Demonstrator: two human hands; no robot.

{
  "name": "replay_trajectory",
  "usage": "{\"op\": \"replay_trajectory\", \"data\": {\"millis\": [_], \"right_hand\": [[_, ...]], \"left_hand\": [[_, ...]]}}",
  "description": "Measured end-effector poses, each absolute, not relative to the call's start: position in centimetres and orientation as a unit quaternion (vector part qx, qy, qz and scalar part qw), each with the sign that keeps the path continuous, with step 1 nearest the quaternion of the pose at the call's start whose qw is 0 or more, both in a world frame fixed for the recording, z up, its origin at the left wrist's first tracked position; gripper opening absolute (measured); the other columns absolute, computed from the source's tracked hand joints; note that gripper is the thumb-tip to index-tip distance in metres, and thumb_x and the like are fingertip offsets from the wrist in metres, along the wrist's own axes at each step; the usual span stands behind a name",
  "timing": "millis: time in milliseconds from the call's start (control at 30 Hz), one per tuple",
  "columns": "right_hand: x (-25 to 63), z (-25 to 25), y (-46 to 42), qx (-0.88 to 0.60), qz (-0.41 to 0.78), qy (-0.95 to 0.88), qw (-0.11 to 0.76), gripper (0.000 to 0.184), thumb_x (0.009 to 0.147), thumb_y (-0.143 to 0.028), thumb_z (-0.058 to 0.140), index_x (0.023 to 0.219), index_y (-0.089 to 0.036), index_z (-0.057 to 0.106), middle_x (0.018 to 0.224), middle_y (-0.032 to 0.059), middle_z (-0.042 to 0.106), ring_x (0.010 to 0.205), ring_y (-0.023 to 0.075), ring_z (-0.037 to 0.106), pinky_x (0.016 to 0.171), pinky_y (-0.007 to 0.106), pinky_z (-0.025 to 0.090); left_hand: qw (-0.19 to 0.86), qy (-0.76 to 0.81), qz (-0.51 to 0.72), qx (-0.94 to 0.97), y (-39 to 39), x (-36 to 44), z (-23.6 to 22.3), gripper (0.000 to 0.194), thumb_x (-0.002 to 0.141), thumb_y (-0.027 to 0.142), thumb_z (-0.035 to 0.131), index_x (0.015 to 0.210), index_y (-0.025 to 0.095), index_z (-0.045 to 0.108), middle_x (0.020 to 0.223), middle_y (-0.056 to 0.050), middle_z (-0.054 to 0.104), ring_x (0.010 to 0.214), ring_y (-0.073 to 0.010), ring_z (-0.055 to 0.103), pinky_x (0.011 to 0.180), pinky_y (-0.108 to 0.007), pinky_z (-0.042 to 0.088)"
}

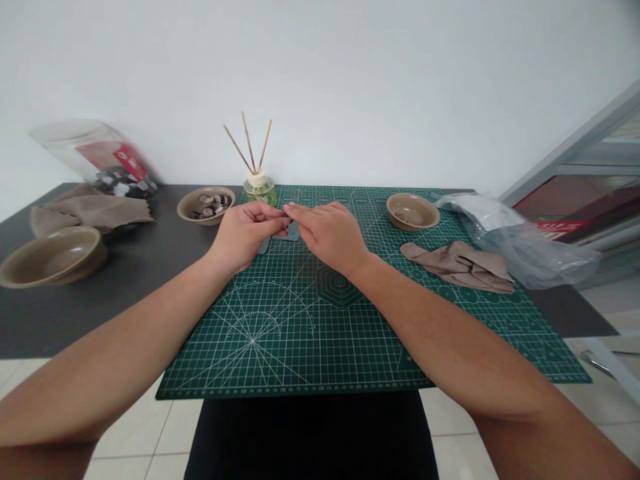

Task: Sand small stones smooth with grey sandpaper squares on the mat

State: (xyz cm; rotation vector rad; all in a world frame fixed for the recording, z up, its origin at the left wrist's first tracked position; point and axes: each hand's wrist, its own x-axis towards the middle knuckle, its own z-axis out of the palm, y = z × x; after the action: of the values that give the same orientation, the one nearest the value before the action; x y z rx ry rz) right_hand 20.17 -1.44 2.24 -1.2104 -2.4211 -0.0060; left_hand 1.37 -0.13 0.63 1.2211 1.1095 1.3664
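Observation:
My left hand (pixel 243 233) and my right hand (pixel 330 235) meet above the far middle of the green cutting mat (pixel 280 360). Thumb and fingers of the left are pinched together. The right hand's fingers are closed against them from the other side. Something small and dark shows between the fingertips, too hidden to name. Just under the hands lie flat grey-blue pieces (pixel 289 235), partly covered by the fingers. Left of my left hand, a tan bowl (pixel 183 212) holds dark and pale flat pieces (pixel 214 203).
A reed diffuser (pixel 260 190) stands behind the hands. At right are a small bowl (pixel 413 212), a crumpled brown cloth (pixel 457 263) and a clear plastic bag (pixel 530 247). Another bowl (pixel 53 257), a cloth (pixel 93 212) and a clear container (pixel 113 157) on its side are at left.

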Motion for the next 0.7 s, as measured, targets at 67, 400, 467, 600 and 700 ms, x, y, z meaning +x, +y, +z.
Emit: {"op": "replay_trajectory", "data": {"millis": [67,400,467,600,700], "right_hand": [[20.2,2.3,-1.45,-0.44,-0.002,-0.872,0.214,0.047,0.113,-0.016,0.046,0.155,-0.024,0.067,0.157,0.0052,0.069,0.126,0.024,0.077,0.107,0.042,0.05],[19.74,1.98,-1.51,-0.421,-0.013,-0.883,0.205,0.05,0.113,-0.015,0.048,0.158,-0.027,0.065,0.16,0.004,0.067,0.127,0.0231,0.077,0.107,0.041,0.05],[19.73,2.01,-1.56,-0.426,-0.013,-0.88,0.209,0.05,0.113,-0.014,0.047,0.158,-0.026,0.064,0.158,0.0051,0.068,0.126,0.0232,0.077,0.107,0.041,0.05],[19.79,2.05,-1.57,-0.434,-0.003,-0.875,0.216,0.051,0.114,-0.013,0.044,0.161,-0.021,0.061,0.157,0.0087,0.069,0.127,0.0231,0.078,0.107,0.04,0.053],[19.84,2.04,-1.5,-0.435,0.001,-0.873,0.222,0.051,0.114,-0.013,0.044,0.161,-0.02,0.06,0.158,0.0088,0.068,0.13,0.0234,0.077,0.107,0.04,0.055]], "left_hand": [[0.475,0.452,0.561,0.505,-0.12,1.37,0.56,0.016,0.068,0.004,0.085,0.067,0.018,0.077,0.067,-0.002,0.078,0.057,-0.0127,0.071,0.064,-0.026,0.062],[0.482,0.454,0.552,0.506,0.02,1.24,-0.13,0.018,0.071,0.008,0.087,0.064,0.019,0.074,0.066,-0.002,0.076,0.059,-0.0143,0.072,0.066,-0.027,0.064],[0.483,0.449,0.561,0.501,0.02,1.26,-0.11,0.019,0.071,0.007,0.087,0.064,0.02,0.074,0.065,-0.002,0.076,0.059,-0.014,0.072,0.066,-0.027,0.063],[0.481,0.432,0.575,0.501,0.02,1.2,0.01,0.015,0.069,0.008,0.086,0.067,0.019,0.076,0.065,-0.002,0.077,0.058,-0.0128,0.071,0.062,-0.025,0.061],[0.476,0.424,0.579,0.508,0.01,1.19,0.13,0.013,0.068,0.011,0.087,0.069,0.018,0.076,0.064,-0.001,0.076,0.058,-0.0122,0.07,0.063,-0.024,0.06]]}}
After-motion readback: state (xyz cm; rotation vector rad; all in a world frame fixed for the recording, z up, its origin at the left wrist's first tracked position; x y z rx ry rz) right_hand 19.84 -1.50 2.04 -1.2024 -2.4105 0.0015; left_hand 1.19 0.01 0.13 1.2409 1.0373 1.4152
